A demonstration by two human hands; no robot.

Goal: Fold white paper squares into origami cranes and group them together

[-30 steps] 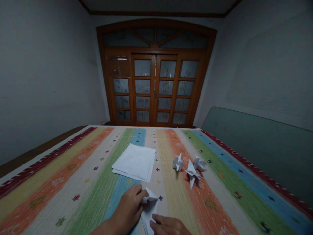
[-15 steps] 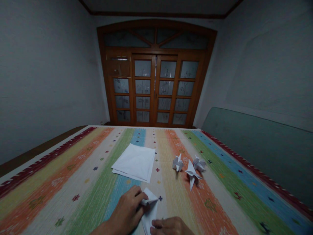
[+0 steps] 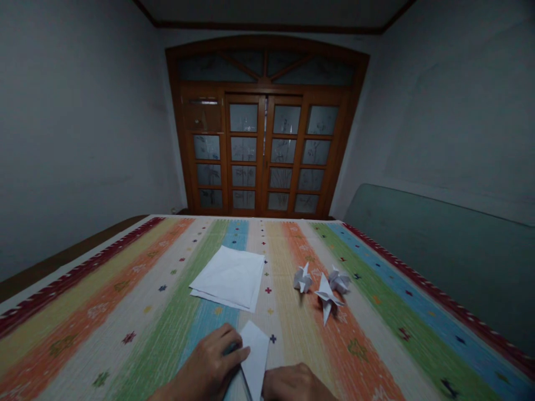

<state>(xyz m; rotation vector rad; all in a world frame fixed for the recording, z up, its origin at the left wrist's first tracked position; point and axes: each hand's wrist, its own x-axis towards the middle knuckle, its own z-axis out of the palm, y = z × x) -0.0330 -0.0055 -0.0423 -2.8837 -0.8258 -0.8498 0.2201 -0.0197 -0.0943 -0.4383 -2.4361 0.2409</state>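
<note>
A narrow folded sheet of white paper [image 3: 254,356] lies near the close edge of the striped woven bedcover [image 3: 104,328], tapering toward the person. The left hand [image 3: 207,365] has released the folded tip it pinched moments ago and now sits curled against the paper's left edge; the right hand [image 3: 295,384] rests just beside its lower right side. The hands stand apart, and whether either grips the sheet cannot be told. Beyond them lies a loose stack of white paper sheets [image 3: 228,278]. Toward the cloth's right side stand three crisp, angular origami birds [image 3: 328,295], casting small shadows on the coarse, crayon-like stripes.
</note>
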